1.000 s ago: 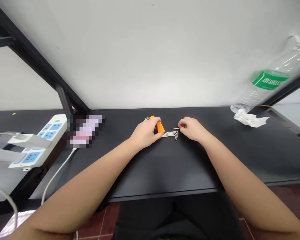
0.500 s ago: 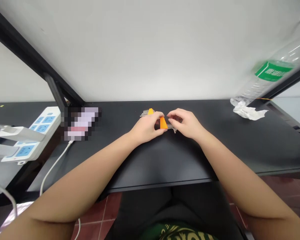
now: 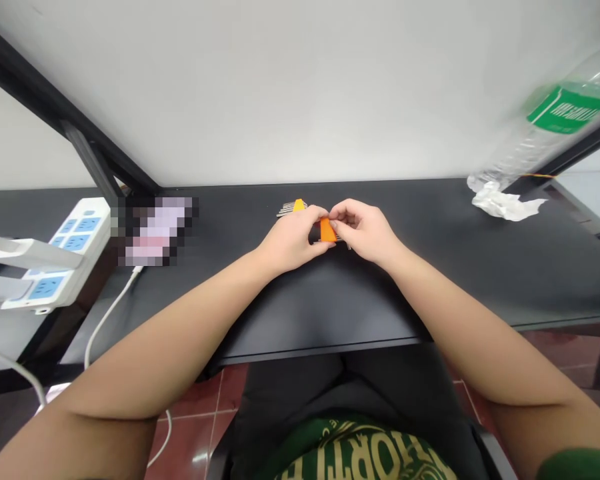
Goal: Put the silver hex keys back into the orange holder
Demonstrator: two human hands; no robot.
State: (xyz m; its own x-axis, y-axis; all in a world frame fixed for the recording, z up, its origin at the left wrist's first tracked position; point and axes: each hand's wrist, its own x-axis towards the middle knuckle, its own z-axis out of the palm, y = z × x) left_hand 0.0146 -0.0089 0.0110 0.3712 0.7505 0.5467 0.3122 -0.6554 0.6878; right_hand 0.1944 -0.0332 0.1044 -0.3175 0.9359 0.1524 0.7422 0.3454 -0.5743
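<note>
Right hand (image 3: pixel 365 230) moved in from loose thin key a second ago, now pinching at orange holder (image 3: pixel 327 230) mid-desk (image 3: pixel 480 280). Left hand (image 3: pixel 293 239) grips holder, hex keys (image 3: pixel 290 209) poking out back.

Green lettering on the dark shirt (image 3: pixel 360 453) at the bottom edge of the view reads, in part, "HORT", with further letters cut off on both sides. The green label (image 3: pixel 565 107) on the clear plastic bottle (image 3: pixel 545 133) at the upper right carries white print, probably a brand line, too blurred to read. Nothing else bears legible writing.
</note>
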